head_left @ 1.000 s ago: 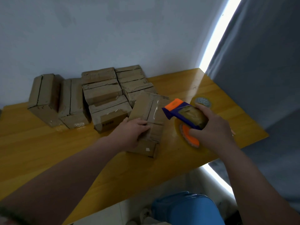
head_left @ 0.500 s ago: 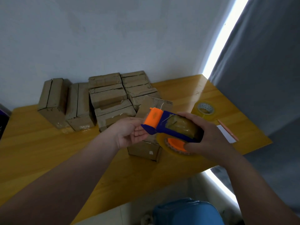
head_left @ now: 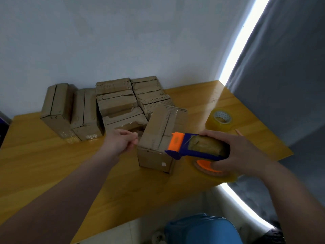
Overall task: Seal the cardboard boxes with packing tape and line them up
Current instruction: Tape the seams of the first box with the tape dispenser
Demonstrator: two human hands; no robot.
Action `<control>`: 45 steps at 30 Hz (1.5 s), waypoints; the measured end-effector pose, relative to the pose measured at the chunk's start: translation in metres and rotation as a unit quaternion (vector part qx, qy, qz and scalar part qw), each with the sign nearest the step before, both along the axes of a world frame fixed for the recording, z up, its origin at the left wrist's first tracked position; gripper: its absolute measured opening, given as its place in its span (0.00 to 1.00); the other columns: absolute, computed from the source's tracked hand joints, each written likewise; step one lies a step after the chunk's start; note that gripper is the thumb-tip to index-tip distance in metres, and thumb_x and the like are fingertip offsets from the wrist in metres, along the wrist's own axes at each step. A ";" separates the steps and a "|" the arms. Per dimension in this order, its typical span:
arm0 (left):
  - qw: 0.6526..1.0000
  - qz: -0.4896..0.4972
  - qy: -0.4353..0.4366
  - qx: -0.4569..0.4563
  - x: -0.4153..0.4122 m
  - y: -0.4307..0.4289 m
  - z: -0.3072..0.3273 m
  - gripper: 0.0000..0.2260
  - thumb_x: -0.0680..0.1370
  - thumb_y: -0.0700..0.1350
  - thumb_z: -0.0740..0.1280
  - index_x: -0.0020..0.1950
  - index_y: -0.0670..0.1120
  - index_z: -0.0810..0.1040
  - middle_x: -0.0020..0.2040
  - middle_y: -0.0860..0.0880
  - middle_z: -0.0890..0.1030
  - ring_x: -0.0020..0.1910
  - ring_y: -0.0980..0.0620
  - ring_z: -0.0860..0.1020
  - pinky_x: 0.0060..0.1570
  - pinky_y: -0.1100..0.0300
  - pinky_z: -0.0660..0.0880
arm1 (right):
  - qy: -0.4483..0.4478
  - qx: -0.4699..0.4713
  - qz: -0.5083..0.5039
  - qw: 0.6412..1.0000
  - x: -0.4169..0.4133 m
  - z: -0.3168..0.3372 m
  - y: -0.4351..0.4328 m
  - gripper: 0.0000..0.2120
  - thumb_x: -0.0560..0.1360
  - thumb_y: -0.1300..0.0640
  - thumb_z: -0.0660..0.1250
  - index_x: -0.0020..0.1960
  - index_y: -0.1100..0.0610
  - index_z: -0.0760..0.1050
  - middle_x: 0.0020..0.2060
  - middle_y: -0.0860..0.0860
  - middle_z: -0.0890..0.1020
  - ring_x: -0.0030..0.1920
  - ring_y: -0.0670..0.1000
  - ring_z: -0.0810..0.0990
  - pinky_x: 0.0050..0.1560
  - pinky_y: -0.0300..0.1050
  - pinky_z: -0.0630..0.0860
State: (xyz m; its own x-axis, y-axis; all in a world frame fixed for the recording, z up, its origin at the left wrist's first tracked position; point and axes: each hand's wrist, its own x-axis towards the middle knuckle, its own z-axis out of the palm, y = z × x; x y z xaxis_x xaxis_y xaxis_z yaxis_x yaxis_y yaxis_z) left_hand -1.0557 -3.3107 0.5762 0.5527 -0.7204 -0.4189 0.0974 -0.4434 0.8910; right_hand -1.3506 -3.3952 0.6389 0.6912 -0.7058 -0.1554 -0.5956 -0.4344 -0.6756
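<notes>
A cardboard box (head_left: pixel 158 131) lies on the wooden table (head_left: pixel 52 164), apart from the others, with a dark seam along its top. My right hand (head_left: pixel 241 152) grips a blue and orange tape dispenser (head_left: pixel 195 147) holding a roll of clear tape. Its orange end is over the box's near right corner. My left hand (head_left: pixel 121 140) hovers at the box's left edge, thumb pinched against fingertips. It appears to hold the end of the clear tape, which barely shows. Several more boxes (head_left: pixel 114 104) stand packed together at the back by the wall.
A spare roll of yellowish tape (head_left: pixel 219 120) lies on the table at the right, with a thin pencil-like stick (head_left: pixel 238 132) near the right edge. A blue stool (head_left: pixel 202 229) stands on the floor below the table's front edge. A grey curtain (head_left: pixel 290 76) hangs at the right.
My left hand left the box top, met the dispenser's orange end, then drew away to the left. My right hand brought the dispenser down over the box's near right corner.
</notes>
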 end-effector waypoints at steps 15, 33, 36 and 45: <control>0.991 0.040 -0.124 0.026 0.002 0.011 -0.041 0.13 0.78 0.46 0.68 0.35 0.42 0.80 0.36 0.39 0.81 0.35 0.45 0.76 0.44 0.44 0.78 | 0.028 -0.034 0.040 0.998 0.019 -0.023 -0.003 0.35 0.63 0.45 0.79 0.61 0.27 0.64 0.55 0.34 0.76 0.53 0.35 0.76 0.46 0.33 0.78; 0.989 -0.058 -0.101 0.092 -0.003 0.009 -0.056 0.11 0.81 0.50 0.62 0.48 0.44 0.77 0.41 0.45 0.80 0.42 0.45 0.78 0.47 0.47 0.77 | 0.028 -0.015 0.021 0.999 0.021 -0.047 -0.003 0.36 0.63 0.50 0.80 0.64 0.34 0.66 0.55 0.38 0.75 0.51 0.30 0.73 0.43 0.23 0.71; 0.982 -0.059 -0.126 0.125 -0.002 0.011 -0.058 0.08 0.80 0.49 0.63 0.53 0.45 0.77 0.48 0.44 0.79 0.45 0.45 0.77 0.47 0.47 0.76 | 0.026 -0.016 0.025 0.999 0.021 -0.049 -0.005 0.36 0.63 0.49 0.80 0.63 0.32 0.65 0.56 0.39 0.76 0.53 0.32 0.74 0.45 0.25 0.73; 0.989 -0.084 -0.118 -0.001 -0.031 0.021 -0.032 0.21 0.81 0.39 0.55 0.75 0.46 0.64 0.72 0.48 0.68 0.70 0.49 0.66 0.55 0.67 0.69 | -0.002 -0.005 0.016 1.000 0.024 -0.055 -0.003 0.36 0.62 0.52 0.81 0.57 0.28 0.64 0.53 0.33 0.74 0.53 0.29 0.73 0.44 0.24 0.72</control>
